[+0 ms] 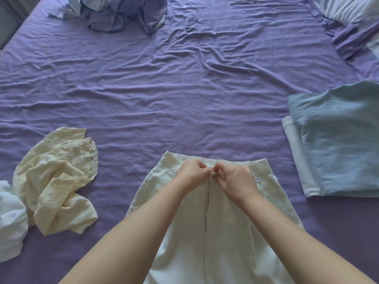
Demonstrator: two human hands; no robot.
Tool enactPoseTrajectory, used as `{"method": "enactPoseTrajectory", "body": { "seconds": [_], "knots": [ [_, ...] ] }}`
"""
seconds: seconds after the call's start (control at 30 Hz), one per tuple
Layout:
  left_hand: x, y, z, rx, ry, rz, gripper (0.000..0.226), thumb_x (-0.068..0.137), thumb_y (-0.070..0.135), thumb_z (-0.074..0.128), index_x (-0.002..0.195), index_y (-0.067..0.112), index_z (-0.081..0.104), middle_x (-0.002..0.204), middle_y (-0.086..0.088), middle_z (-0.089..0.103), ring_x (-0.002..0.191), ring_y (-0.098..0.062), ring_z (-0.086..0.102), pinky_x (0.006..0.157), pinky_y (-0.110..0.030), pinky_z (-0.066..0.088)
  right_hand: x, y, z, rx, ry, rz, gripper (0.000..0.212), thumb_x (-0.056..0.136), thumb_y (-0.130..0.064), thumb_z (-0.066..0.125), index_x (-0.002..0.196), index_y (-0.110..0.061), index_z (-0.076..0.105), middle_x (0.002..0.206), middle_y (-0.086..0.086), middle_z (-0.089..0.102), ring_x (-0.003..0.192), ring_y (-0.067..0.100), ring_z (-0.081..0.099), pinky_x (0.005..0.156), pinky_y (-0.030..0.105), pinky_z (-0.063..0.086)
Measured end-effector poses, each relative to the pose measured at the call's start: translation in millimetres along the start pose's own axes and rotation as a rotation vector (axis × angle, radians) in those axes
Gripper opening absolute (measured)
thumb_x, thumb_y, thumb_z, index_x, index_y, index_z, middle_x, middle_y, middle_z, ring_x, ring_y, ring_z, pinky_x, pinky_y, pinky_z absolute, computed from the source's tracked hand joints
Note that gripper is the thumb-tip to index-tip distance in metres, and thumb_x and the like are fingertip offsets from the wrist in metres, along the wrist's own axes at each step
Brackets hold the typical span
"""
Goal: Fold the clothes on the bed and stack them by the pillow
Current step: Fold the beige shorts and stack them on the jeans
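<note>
At the far left edge of the frame lay a crumpled white cloth garment (10,220), touching a rumpled pale-yellow cotton garment (59,179) at lower left; both were unfolded. At upper left, well apart from them, a loose heap of lilac and pale-blue clothes (121,13) waited at the far side of the wrinkled purple bedsheet (164,89).

At lower centre, a pair of cream cotton trousers (225,232) was spread flat, waistband away from the person. The left hand (191,172) and the right hand (235,178) met at the middle of the waistband, fingers curled and pinching the fabric at the top of the fly, where a small metal fastening (215,173) showed between them. Whether it was a hook or a zip pull could not be told.

At right, a folded grey-blue knit garment (338,144) rested on a folded white garment (297,158), a stack begun below the white-and-lilac striped pillow (352,15) at upper right.

The step in hand appeared to be closing the trousers' front before folding. The next move likely called for both hands to let go of the fastening, smooth the waistband, bring one leg over the other, fold the length down, and carry the bundle rightward onto the stack; the left-hand garments remained to be done.
</note>
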State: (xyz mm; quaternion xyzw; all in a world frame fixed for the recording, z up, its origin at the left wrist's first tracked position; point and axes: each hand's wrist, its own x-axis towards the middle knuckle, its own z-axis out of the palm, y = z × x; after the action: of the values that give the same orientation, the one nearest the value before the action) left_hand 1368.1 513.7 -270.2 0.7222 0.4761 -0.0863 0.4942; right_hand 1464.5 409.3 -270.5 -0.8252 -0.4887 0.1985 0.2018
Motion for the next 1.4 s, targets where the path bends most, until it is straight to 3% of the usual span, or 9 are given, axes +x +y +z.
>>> {"method": "enactPoseTrajectory", "body": {
  "seconds": [0.23, 0.4, 0.67, 0.93, 1.03, 1.1, 1.17, 1.27, 1.4],
  "knots": [
    [-3, -2, -9, -0.087, -0.151, 0.02, 0.037, 0.079, 0.037, 0.072, 0.07, 0.013, 0.045, 0.073, -0.005, 0.031, 0.069, -0.019, 0.029, 0.063, -0.032, 0.023, -9, 6, -11, 0.339, -0.097, 0.1, 0.007, 0.085, -0.012, 0.062, 0.084, -0.018, 0.065, 0.081, -0.004, 0.065, 0.081, 0.015, 0.061, 0.071, 0.021, 0.042],
    [1, 2, -3, -0.051, -0.123, 0.004, 0.043, 0.08, 0.04, 0.069, 0.058, 0.019, 0.039, 0.063, -0.002, 0.028, 0.062, -0.019, 0.025, 0.058, -0.032, 0.019, -10, 5, -12, 0.365, -0.123, 0.071, 0.009, 0.082, -0.006, 0.065, 0.087, -0.013, 0.068, 0.084, -0.005, 0.063, 0.072, 0.002, 0.055, 0.066, 0.004, 0.036],
    [7, 1, 11, -0.185, 0.02, -0.201, 0.046, 0.077, 0.028, 0.073, 0.055, 0.016, 0.035, 0.055, 0.001, 0.035, 0.049, -0.016, 0.03, 0.047, -0.026, 0.024, -7, -3, -3, 0.198, -0.108, 0.099, 0.009, 0.086, -0.02, 0.061, 0.094, -0.02, 0.065, 0.099, 0.002, 0.065, 0.095, 0.022, 0.058, 0.091, 0.038, 0.04],
    [7, -2, 11, -0.49, 0.049, -0.272, 0.016, 0.075, 0.012, 0.073, 0.078, 0.006, 0.059, 0.068, -0.006, 0.048, 0.057, -0.017, 0.041, 0.051, -0.025, 0.032, -5, -10, -2, 0.142, -0.087, 0.1, 0.01, 0.086, -0.023, 0.06, 0.096, -0.022, 0.064, 0.103, -0.001, 0.064, 0.098, 0.021, 0.058, 0.09, 0.037, 0.039],
    [0, -5, 8, -0.506, -0.014, -0.235, 0.014, 0.08, 0.017, 0.072, 0.081, 0.004, 0.065, 0.063, -0.004, 0.057, 0.054, -0.016, 0.051, 0.053, -0.02, 0.039, -5, -8, -4, 0.196, -0.07, 0.133, 0.011, 0.086, -0.022, 0.06, 0.095, -0.016, 0.061, 0.097, -0.001, 0.066, 0.095, 0.023, 0.059, 0.091, 0.038, 0.041],
    [-6, -9, 4, -0.475, -0.071, -0.159, 0.021, 0.085, 0.026, 0.069, 0.075, 0.008, 0.063, 0.051, 0.002, 0.049, 0.039, -0.009, 0.04, 0.043, -0.017, 0.03, -6, -6, -5, 0.266, -0.077, 0.155, 0.012, 0.085, -0.02, 0.06, 0.097, -0.016, 0.061, 0.097, -0.002, 0.067, 0.097, 0.021, 0.06, 0.093, 0.039, 0.042],
    [-12, -14, -1, -0.439, -0.135, -0.068, 0.025, 0.088, 0.036, 0.063, 0.081, 0.011, 0.065, 0.059, 0.0, 0.046, 0.044, -0.01, 0.034, 0.045, -0.022, 0.026, -6, -4, -7, 0.293, -0.101, 0.16, 0.017, 0.085, -0.018, 0.06, 0.101, -0.018, 0.065, 0.102, -0.002, 0.069, 0.103, 0.02, 0.06, 0.095, 0.039, 0.041],
    [-17, -18, -4, -0.392, -0.185, 0.047, 0.021, 0.084, 0.037, 0.069, 0.075, 0.019, 0.066, 0.05, 0.016, 0.047, 0.041, 0.0, 0.038, 0.043, -0.014, 0.029, -4, -1, -8, 0.274, -0.131, 0.136, 0.02, 0.087, -0.019, 0.061, 0.106, -0.021, 0.066, 0.107, -0.002, 0.069, 0.107, 0.018, 0.059, 0.099, 0.04, 0.039],
    [-15, -18, -1, -0.361, -0.069, 0.027, 0.034, 0.079, 0.036, 0.074, 0.099, 0.01, 0.065, 0.072, 0.004, 0.059, 0.054, -0.004, 0.052, 0.045, -0.019, 0.038, -4, 2, -9, 0.274, -0.157, 0.086, 0.023, 0.088, -0.019, 0.061, 0.11, -0.02, 0.065, 0.113, -0.002, 0.067, 0.11, 0.017, 0.057, 0.1, 0.037, 0.038]
  ]
}}
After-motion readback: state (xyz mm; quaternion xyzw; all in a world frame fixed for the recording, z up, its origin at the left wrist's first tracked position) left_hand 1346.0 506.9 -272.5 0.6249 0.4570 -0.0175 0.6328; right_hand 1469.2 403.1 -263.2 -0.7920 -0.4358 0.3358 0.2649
